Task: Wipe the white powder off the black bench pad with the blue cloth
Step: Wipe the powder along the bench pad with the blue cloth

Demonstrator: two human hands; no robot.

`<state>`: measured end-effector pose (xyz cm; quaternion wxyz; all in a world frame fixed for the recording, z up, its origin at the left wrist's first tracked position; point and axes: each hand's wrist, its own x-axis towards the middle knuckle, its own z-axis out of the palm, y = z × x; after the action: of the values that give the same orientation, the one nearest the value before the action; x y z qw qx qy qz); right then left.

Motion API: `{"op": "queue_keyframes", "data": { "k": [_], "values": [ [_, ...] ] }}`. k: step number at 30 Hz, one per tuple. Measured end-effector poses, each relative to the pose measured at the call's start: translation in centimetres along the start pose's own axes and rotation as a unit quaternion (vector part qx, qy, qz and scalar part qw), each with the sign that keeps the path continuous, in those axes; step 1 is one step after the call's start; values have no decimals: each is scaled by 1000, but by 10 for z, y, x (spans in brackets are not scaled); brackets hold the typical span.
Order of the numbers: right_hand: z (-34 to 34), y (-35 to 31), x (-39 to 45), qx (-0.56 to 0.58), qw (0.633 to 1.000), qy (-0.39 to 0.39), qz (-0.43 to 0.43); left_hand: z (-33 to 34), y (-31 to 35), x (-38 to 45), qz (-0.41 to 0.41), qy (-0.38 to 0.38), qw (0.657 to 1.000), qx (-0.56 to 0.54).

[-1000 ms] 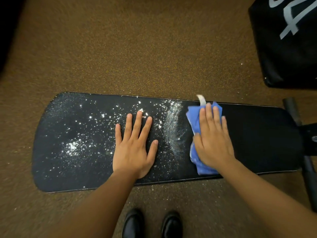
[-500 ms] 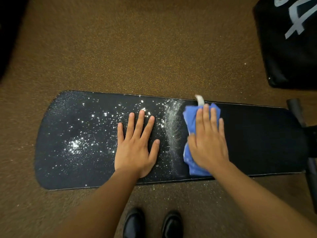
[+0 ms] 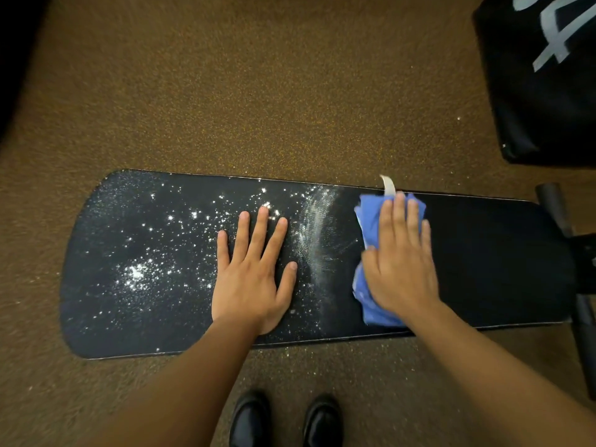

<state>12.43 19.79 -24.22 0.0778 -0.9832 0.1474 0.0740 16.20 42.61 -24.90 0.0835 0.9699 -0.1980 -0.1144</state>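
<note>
The black bench pad (image 3: 483, 259) lies lengthwise across the brown floor. White powder (image 3: 135, 274) speckles its left half, and a curved powder streak (image 3: 314, 227) runs across near the middle. The pad's right half looks dark and free of powder. My left hand (image 3: 254, 269) rests flat on the pad with fingers spread, just left of the streak. My right hand (image 3: 400, 259) presses flat on the crumpled blue cloth (image 3: 369, 217), right of the streak. A white tag (image 3: 388, 185) sticks up at the cloth's far edge.
A large black padded object with pale lettering (image 3: 548, 75) stands at the upper right. The bench's dark frame bars (image 3: 583, 317) stick out past the pad's right end. My two black shoes (image 3: 251, 421) stand close to the pad's near edge. Powder specks dot the floor.
My right hand with the cloth slid slightly left toward the streak, then back right, leaving a wider gap. My left hand has stayed in place.
</note>
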Motion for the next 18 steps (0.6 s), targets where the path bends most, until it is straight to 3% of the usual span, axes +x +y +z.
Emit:
{"op": "queue_keyframes", "data": {
  "k": [4,9,11,14,18],
  "values": [
    [3,-54,37,17,999,23,45,2,0,1,1,6,1000,-4],
    [17,-53,-57,-19,989,-15,-147,3,-1,0,3,6,1000,-9],
    [14,-16,-61,-37,986,-10,-161,2,-1,1,3,3,1000,-7],
    [5,13,-24,-41,996,-6,-79,2,-1,0,1,1,1000,-1],
    [-1,-29,38,9,996,22,91,2,-1,1,0,4,1000,-3]
  ]
}}
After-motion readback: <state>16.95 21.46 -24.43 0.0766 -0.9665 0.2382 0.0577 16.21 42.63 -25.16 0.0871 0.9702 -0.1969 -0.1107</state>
